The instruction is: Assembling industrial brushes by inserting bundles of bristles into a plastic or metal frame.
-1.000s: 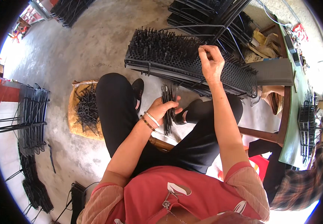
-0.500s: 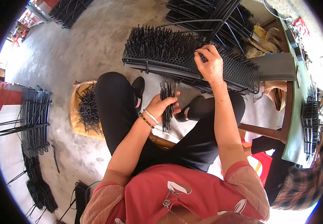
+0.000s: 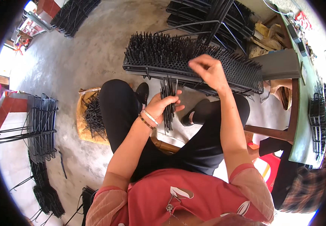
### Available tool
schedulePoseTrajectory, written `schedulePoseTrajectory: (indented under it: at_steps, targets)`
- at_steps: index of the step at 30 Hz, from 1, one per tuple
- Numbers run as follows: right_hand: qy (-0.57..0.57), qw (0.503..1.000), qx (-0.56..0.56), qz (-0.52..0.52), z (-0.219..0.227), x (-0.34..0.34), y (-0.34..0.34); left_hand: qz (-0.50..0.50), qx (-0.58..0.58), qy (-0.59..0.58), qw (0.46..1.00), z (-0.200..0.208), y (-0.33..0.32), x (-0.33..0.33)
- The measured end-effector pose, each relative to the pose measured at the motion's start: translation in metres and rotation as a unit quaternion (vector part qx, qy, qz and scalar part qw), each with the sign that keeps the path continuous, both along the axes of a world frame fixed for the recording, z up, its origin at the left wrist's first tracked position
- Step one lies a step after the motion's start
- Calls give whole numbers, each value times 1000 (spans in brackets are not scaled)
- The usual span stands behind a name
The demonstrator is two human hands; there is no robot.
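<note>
My left hand (image 3: 161, 106) is closed round a bundle of thin black sticks (image 3: 168, 120), which stand roughly upright between my knees, thumb across them. Over the front edge of a long black perforated rack (image 3: 242, 75), my right hand (image 3: 210, 73) has thumb and forefinger brought together, slightly blurred; whether a stick is between them I cannot make out. Many black sticks (image 3: 148, 51) stand upright in the rack's holes, densest at its left, while bare holes show in front near my right hand.
Loose black sticks (image 3: 94, 118) lie on a yellow sack (image 3: 81, 128) left of my knee. Similar racks (image 3: 42, 128) stand at the far left. A green-topped table (image 3: 302, 132) runs along the right, with a person in a plaid garment (image 3: 306, 188) beside it.
My right hand has drawn back slightly toward me and left from the rack's holes. My left hand keeps its hold on the bundle. The whole view has shifted a little.
</note>
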State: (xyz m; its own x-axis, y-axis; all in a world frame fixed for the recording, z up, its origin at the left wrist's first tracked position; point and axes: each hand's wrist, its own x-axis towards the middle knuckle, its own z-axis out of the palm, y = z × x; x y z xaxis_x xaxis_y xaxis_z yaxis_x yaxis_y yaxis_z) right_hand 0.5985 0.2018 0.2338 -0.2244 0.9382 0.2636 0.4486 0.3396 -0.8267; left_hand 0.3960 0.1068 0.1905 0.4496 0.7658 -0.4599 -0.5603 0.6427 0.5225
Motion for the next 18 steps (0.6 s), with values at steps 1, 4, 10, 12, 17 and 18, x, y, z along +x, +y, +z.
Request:
schedulePoseTrajectory:
  at_steps: [1, 4, 10, 12, 17, 18]
  targets:
    - [22, 992, -108, 66, 0, 2, -5, -2, -1, 0, 1000, 7, 4, 3]
    - [97, 954, -265, 98, -2, -14, -22, 8, 33, 10, 999, 20, 11, 7]
    - [135, 925, -347, 79, -18, -11, -25, 20, 34, 16, 999, -3, 10, 19]
    - [136, 924, -350, 70, -17, -10, -24, 31, 23, 21, 999, -8, 9, 24]
    - [172, 961, -215, -30, -4, 1, -6, 81, -10, 13, 997, -13, 13, 31]
    - [173, 960, -216, -29, -3, -1, -4, 81, -11, 14, 997, -13, 12, 31]
